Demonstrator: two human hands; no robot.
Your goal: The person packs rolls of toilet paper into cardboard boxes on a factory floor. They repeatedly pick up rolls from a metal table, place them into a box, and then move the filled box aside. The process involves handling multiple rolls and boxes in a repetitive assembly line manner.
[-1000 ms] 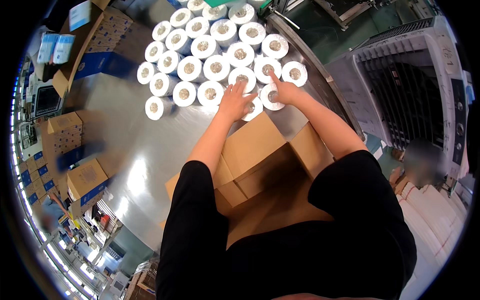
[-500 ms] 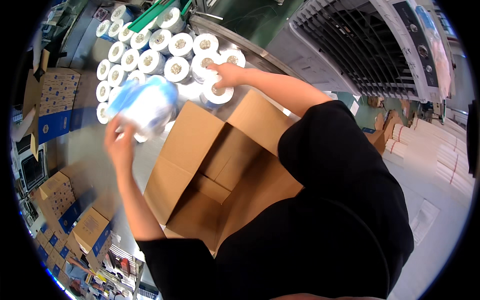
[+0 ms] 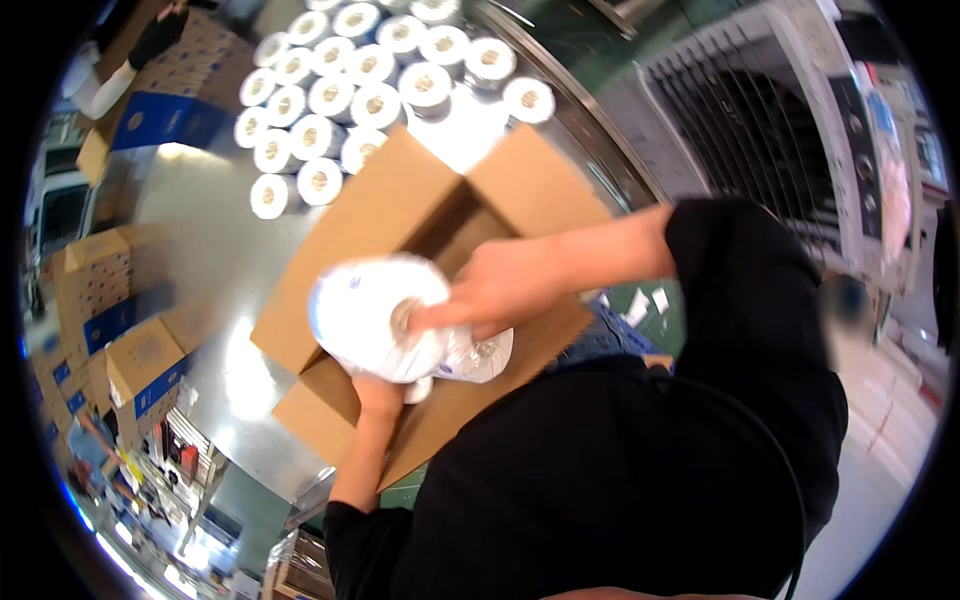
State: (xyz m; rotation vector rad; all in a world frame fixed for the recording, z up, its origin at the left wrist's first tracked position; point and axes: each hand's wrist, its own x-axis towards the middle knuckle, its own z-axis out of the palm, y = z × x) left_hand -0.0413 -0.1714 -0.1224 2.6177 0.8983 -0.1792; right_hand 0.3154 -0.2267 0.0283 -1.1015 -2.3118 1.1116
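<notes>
An open brown cardboard box stands in front of me with its flaps spread. Over its opening I hold a white plastic-wrapped roll, tilted so that its cored end faces my right side. My left hand grips the roll from below, its fingers partly hidden. My right hand is closed at the roll's end, with fingers at the core hole. A second wrapped roll shows just under my right hand; whether that hand grips it too, I cannot tell.
Several white rolls stand in rows on the metal table beyond the box. Printed cartons are at the left, and another person's gloved hand is at the far left. A large grey slatted machine stands at the right.
Both hands have come from the table of rolls to above the box, bringing wrapped rolls with them. Fewer rolls stand near the table's right edge. My view has shifted.
</notes>
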